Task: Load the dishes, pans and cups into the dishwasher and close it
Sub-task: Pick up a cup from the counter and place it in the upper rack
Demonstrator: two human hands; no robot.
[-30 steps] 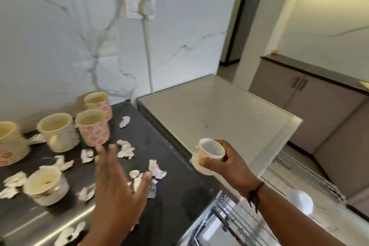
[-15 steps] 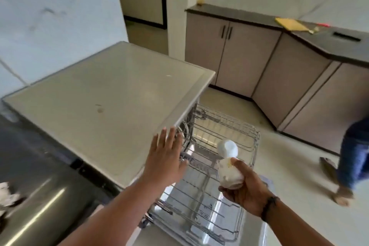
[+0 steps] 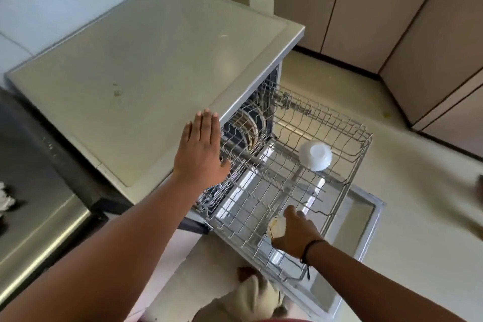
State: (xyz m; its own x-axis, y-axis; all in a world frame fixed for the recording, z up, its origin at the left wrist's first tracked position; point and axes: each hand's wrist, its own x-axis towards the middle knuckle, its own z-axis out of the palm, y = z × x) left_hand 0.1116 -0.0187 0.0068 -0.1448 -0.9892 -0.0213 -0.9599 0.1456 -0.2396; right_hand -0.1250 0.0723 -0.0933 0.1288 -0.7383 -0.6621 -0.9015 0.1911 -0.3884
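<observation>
You're gripping the cup [image 3: 277, 225] in your right hand [image 3: 295, 234], lowering it into the pulled-out rack [image 3: 347, 165], probably upside down so it drains. Your left hand [image 3: 201, 149] is flat and empty, steadying on the dishwasher [image 3: 146, 60] top.

Your dishwasher [image 3: 156, 60] shows a smooth, matt grey top with a few small specks, edged in brushed-looking metal. Pulled out in front of it, the rack [image 3: 300, 178] is thin wire, coated pale grey with a slight sheen. On the rack's far side from you, the upturned bowl [image 3: 315, 155] looks like glossy white ceramic. The cup [image 3: 277, 225] in your right hand [image 3: 294, 234] is a glazed off-white, mostly covered. Below the rack, the open door [image 3: 366, 230] has a shiny steel inner panel with a pale plastic rim. Left of the dishwasher, the counter [image 3: 39, 191] is dark and polished. The floor [image 3: 405, 217] beyond the rack is smooth cream, low-gloss.
</observation>
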